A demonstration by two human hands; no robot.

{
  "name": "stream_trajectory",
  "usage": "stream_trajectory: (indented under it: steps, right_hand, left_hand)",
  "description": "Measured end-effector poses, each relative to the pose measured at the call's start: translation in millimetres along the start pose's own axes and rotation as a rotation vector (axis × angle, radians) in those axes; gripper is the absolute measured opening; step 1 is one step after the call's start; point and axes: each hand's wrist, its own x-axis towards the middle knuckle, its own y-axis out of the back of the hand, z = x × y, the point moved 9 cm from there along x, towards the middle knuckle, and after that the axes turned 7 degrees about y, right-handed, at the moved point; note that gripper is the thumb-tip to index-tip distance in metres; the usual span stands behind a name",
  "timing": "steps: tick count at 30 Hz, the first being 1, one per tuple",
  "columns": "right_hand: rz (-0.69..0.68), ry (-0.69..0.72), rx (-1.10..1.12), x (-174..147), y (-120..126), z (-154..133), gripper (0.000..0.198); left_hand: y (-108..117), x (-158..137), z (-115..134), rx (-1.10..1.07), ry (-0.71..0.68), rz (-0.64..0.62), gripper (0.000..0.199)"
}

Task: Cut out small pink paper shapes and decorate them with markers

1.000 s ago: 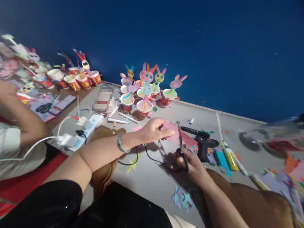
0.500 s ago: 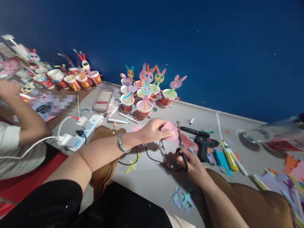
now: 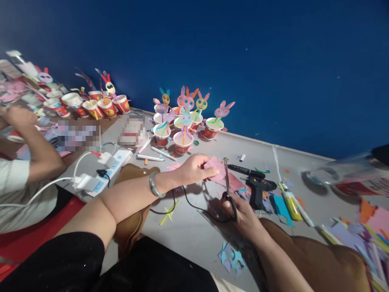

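Between the thumb and fingers of my left hand (image 3: 196,168) is a piece of pink paper (image 3: 216,169), held above the table. A green bangle (image 3: 155,184) circles that wrist. My right hand (image 3: 241,211) grips black-handled scissors (image 3: 227,184) with the blades pointing away from me, close by the paper's right edge. Whether the blades touch the paper I cannot tell. Just beyond the scissors lie a black marker (image 3: 246,170) and a black glue gun (image 3: 259,190), with paper scraps around them.
Paper cups with rabbit figures (image 3: 183,142) stand along the blue wall. A power strip (image 3: 111,172) with cables sits left. Blue scraps (image 3: 232,257) lie near me; a yellow glue tube (image 3: 292,206) and plastic bottle (image 3: 349,174) are right. Another person's arm (image 3: 42,142) rests at far left.
The view has shifted slightly, so most things sit a little lower and further left. My hands keep their hold on the paper and scissors. The other person's hand has moved a little.
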Motion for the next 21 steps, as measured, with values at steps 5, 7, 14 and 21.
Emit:
stream_trajectory:
  steps: [5,7,14,21]
  right_hand:
    - [0.015,-0.023,-0.054,0,2,1,0.061]
    - [0.006,-0.04,-0.041,0,0,0,0.061]
    - [0.025,-0.027,-0.055,0,2,-4,0.057]
    - [0.044,0.033,-0.056,2,6,-4,0.056]
  left_hand:
    - [3,0,1,0.031,0.004,0.021,0.024]
    - [5,0,-1,0.044,0.021,0.043,0.024]
    - [-3,2,-8,-0.163,0.128,-0.045,0.017]
    - [-4,3,-11,-0.262,0.119,-0.068,0.017]
